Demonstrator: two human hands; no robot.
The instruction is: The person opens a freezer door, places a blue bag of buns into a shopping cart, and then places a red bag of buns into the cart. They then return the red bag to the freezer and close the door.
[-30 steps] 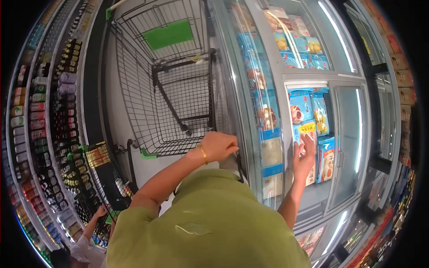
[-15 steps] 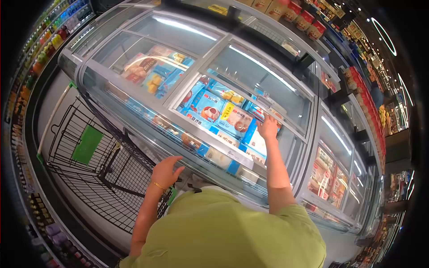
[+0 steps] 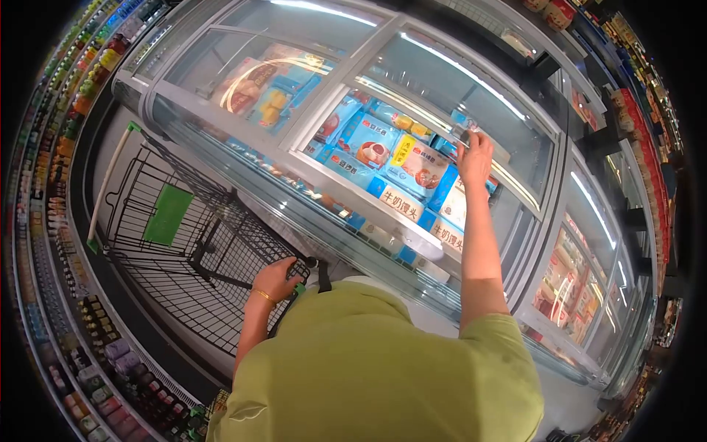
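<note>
My right hand [image 3: 476, 158] reaches over the open part of a chest freezer [image 3: 368, 214], its fingers curled on the metal edge of a sliding glass lid [image 3: 434, 81]. Under that hand lie blue-and-white packs of frozen buns [image 3: 401, 199] and a blue pack with a bun picture [image 3: 370, 144]. My left hand [image 3: 274, 280], with a thin bracelet at the wrist, is low on the left. Its fingers bend over the near rim of a black wire shopping cart [image 3: 213, 295], with the thumb apart on the near side.
More frozen packs [image 3: 272, 107] show under the closed glass on the left. Another freezer section [image 3: 560, 287] with reddish packs continues on the right. Shelves of bottles and jars [image 3: 88, 324] line the far left. A green panel [image 3: 169, 214] hangs in the cart.
My right hand has moved up from the packs' side to the lid's edge. My left hand has come down from the air onto the cart's rim. The whole view has shifted slightly.
</note>
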